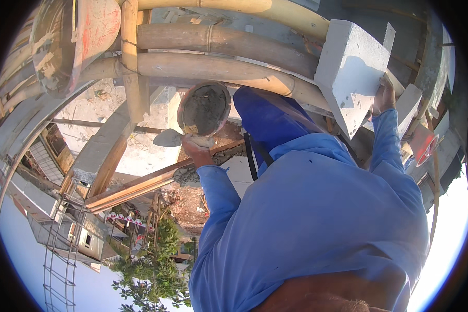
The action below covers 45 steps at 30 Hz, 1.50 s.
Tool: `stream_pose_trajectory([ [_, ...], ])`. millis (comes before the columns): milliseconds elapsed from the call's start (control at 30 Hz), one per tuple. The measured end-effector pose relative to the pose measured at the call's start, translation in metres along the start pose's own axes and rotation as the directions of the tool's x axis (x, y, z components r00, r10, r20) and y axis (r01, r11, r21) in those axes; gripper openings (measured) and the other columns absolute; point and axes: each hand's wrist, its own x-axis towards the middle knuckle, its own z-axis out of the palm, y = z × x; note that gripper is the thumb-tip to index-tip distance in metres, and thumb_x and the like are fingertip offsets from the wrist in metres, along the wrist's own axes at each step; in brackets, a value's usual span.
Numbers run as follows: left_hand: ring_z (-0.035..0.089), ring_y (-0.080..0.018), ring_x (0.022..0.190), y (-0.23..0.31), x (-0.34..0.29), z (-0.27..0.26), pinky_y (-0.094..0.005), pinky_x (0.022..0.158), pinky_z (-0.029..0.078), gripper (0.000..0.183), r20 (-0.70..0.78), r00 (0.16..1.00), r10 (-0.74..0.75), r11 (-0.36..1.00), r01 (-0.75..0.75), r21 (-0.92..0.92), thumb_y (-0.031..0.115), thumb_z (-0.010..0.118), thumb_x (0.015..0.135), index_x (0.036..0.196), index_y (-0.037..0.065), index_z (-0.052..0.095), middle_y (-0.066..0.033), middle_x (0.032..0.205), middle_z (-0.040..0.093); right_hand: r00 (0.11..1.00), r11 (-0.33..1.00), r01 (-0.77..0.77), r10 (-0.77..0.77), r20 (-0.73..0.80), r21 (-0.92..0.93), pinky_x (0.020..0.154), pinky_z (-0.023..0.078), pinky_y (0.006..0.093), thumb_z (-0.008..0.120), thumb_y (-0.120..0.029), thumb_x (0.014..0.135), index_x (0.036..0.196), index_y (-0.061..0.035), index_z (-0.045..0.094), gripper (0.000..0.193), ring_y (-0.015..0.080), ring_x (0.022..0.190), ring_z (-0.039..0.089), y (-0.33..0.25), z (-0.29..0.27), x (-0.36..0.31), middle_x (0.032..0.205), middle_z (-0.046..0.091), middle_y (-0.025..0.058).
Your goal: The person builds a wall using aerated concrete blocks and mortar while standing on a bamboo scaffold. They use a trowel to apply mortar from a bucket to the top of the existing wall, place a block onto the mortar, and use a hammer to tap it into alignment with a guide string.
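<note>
My left hand is closed around a trowel, its rounded grey blade pointing left. Just beyond that hand sits a round bucket with wet grey mortar in it; whether the trowel touches its rim I cannot tell. On the right, my right hand grips the right side of a large white building block, which is tilted beside the bamboo poles. Part of that hand's fingers are hidden by the block.
Several thick bamboo poles cross the far side. A mortar-stained tub is at the far left. Wooden boards slant across lower left, near a steel rebar cage. A red-and-white container is at right. Ground lies well below.
</note>
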Motion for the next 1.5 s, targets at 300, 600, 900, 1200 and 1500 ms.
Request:
stream_pose_trajectory([
  [300, 0.055, -0.0234, 0.07, 0.023, -0.076, -0.012, -0.0388, 0.06, 0.047, 0.019, -0.078, 0.995, 0.063, 0.992, -0.054, 0.115, 0.014, 0.054, 0.077, 0.092, 0.003, 0.051, -0.0092, 0.083, 0.052, 0.663, 0.162, 0.378, -0.735, 0.144, -0.911, 0.089, 0.042, 0.0408, 0.068, -0.027, 0.076, 0.115, -0.0109, 0.06, 0.043, 0.029, 0.1, 0.05, -0.055, 0.114, -0.002, 0.101, 0.05, 0.0136],
  [600, 0.055, -0.0166, 0.061, 0.133, -0.269, 0.016, -0.0274, 0.055, 0.045, 0.021, 0.022, 0.948, 0.317, 0.911, -0.311, 0.27, 0.009, 0.059, 0.074, 0.09, -0.004, 0.059, -0.0077, 0.074, 0.056, 0.597, 0.353, 0.78, -0.169, 0.784, -0.517, 0.091, 0.043, 0.0412, 0.064, -0.023, 0.079, 0.112, -0.0054, 0.058, 0.038, 0.0323, 0.104, 0.051, -0.005, 0.301, -0.092, 0.106, 0.055, 0.0146],
  [900, 0.054, -0.0122, 0.064, 0.243, -0.428, 0.098, -0.0255, 0.056, 0.043, 0.029, 0.554, 0.615, 0.561, 0.451, -0.788, 0.419, 0.011, 0.054, 0.071, 0.089, -0.011, 0.06, -0.008, 0.075, 0.059, 0.32, 0.694, 0.57, 0.306, 0.897, -0.44, 0.091, 0.043, 0.0358, 0.041, -0.035, 0.095, 0.113, -0.0033, 0.056, 0.039, 0.0259, 0.099, 0.055, 0.0, 0.389, -0.115, 0.115, 0.054, 0.013],
  [1200, 0.055, -0.0319, 0.058, 0.257, -0.388, 0.185, -0.0351, 0.052, 0.044, 0.006, 0.892, -0.33, 0.308, -0.571, -0.814, -0.104, 0.015, 0.065, 0.067, 0.071, 0.011, 0.063, -0.0136, 0.067, 0.059, 0.587, 0.986, -0.164, 0.073, 0.807, 0.03, 0.085, 0.049, 0.0449, 0.036, -0.04, 0.097, 0.112, -0.0068, 0.045, 0.037, 0.0238, 0.103, 0.056, -0.03, 0.352, -0.15, 0.117, 0.051, 0.0111],
  [1500, 0.063, -0.0367, 0.069, 0.285, -0.384, 0.278, -0.0403, 0.064, 0.049, 0.042, 0.963, 0.146, 0.226, -0.218, -0.956, 0.196, 0.029, 0.068, 0.069, 0.09, -0.007, 0.063, -0.0267, 0.073, 0.062, 0.504, 0.964, -0.267, 0.133, 0.853, 0.008, 0.091, 0.043, 0.0471, 0.039, -0.05, 0.095, 0.126, -0.0038, 0.038, 0.056, 0.033, 0.11, 0.055, -0.007, 0.359, -0.112, 0.127, 0.049, 0.017],
])
